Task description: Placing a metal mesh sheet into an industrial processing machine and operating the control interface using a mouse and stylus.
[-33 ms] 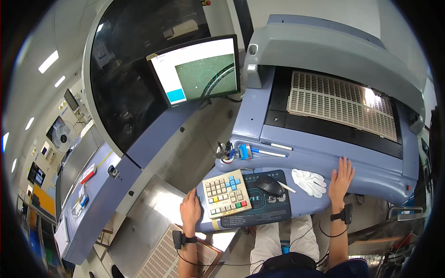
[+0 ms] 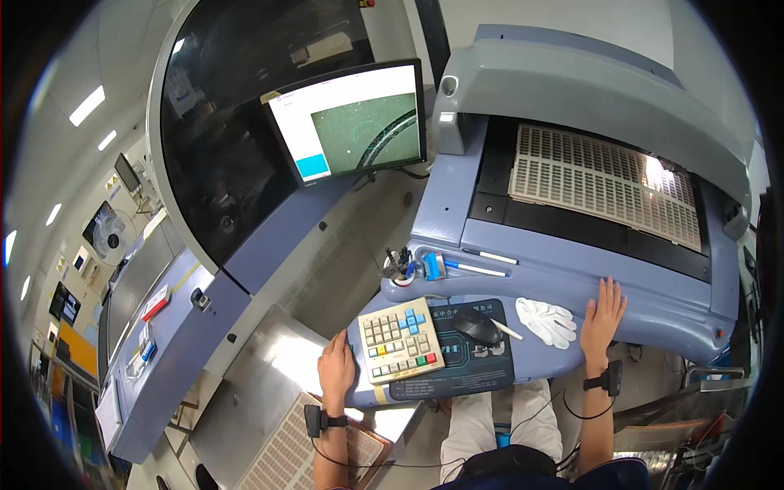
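Note:
My right hand (image 2: 603, 320) lies flat on the right part of the blue-grey machine ledge (image 2: 563, 278), fingers stretched out and holding nothing. Beside it on the ledge is a white glove (image 2: 549, 322). At the ledge's left edge rests my left hand (image 2: 336, 369), its fingers extended over the edge with nothing visible in them. Close to that hand sits a beige keypad (image 2: 400, 341) with coloured keys, partly over a dark mouse pad (image 2: 469, 376). A black computer mouse (image 2: 477, 327) stands on the pad, a white pen (image 2: 508, 330) against its right side.
Behind the ledge, a perforated panel (image 2: 604, 184) lies on the machine bed under a grey gantry (image 2: 588, 90). A monitor (image 2: 351, 122) stands at back left. Pens (image 2: 482, 269), a blue item (image 2: 434, 265) and a pen cup (image 2: 399, 269) line the ledge. Another panel (image 2: 286, 449) lies lower left.

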A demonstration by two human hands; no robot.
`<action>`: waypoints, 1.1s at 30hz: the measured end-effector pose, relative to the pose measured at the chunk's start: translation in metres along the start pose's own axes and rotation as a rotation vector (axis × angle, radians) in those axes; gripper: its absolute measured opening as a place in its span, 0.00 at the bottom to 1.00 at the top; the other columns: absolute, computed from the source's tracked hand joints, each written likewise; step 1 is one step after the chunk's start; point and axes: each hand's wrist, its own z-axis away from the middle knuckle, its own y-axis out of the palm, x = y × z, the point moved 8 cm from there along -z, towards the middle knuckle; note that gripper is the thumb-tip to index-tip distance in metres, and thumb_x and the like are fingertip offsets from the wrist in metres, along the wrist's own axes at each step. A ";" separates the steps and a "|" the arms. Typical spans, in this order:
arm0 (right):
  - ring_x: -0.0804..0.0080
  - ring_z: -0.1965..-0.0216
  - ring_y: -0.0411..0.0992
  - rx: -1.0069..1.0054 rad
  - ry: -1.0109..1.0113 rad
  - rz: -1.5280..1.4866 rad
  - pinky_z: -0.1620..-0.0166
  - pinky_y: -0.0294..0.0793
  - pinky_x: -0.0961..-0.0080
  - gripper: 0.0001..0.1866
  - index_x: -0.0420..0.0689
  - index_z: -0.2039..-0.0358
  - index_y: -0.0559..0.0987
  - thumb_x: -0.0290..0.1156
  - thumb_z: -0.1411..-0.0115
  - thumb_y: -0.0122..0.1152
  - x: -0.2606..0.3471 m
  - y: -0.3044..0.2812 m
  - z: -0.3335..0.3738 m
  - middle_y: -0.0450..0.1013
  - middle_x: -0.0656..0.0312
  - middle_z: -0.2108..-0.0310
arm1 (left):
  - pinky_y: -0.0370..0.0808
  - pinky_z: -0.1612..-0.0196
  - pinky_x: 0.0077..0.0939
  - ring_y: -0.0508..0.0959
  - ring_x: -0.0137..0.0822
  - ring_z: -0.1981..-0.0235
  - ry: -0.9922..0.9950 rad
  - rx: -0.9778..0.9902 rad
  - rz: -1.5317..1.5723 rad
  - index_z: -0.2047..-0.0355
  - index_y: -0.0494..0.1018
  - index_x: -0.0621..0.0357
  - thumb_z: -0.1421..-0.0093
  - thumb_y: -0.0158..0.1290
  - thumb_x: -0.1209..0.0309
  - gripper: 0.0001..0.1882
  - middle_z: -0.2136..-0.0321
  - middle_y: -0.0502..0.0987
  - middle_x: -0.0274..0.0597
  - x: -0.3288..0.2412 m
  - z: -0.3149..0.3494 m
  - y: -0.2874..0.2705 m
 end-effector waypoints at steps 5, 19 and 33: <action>0.48 0.29 0.52 0.007 0.007 0.011 0.27 0.41 0.47 0.24 0.40 0.34 0.66 0.34 0.28 0.43 0.003 0.003 -0.002 0.60 0.52 0.31 | 0.72 0.43 0.45 0.76 0.53 0.46 -0.005 -0.008 0.025 0.41 0.71 0.60 0.32 0.43 0.70 0.21 0.44 0.75 0.52 0.006 -0.004 0.000; 0.47 0.29 0.52 0.051 0.009 0.042 0.28 0.41 0.46 0.25 0.39 0.34 0.66 0.35 0.28 0.42 0.002 0.007 -0.009 0.59 0.50 0.31 | 0.70 0.42 0.46 0.75 0.54 0.46 -0.010 -0.008 0.012 0.41 0.70 0.60 0.33 0.44 0.71 0.21 0.45 0.75 0.56 0.001 -0.011 0.001; 0.51 0.27 0.50 0.084 0.092 0.110 0.27 0.37 0.49 0.27 0.38 0.33 0.64 0.40 0.25 0.32 -0.011 0.016 -0.005 0.58 0.52 0.29 | 0.68 0.40 0.45 0.73 0.51 0.44 -0.059 0.054 -0.044 0.39 0.69 0.56 0.37 0.46 0.72 0.24 0.42 0.73 0.52 -0.001 -0.015 0.000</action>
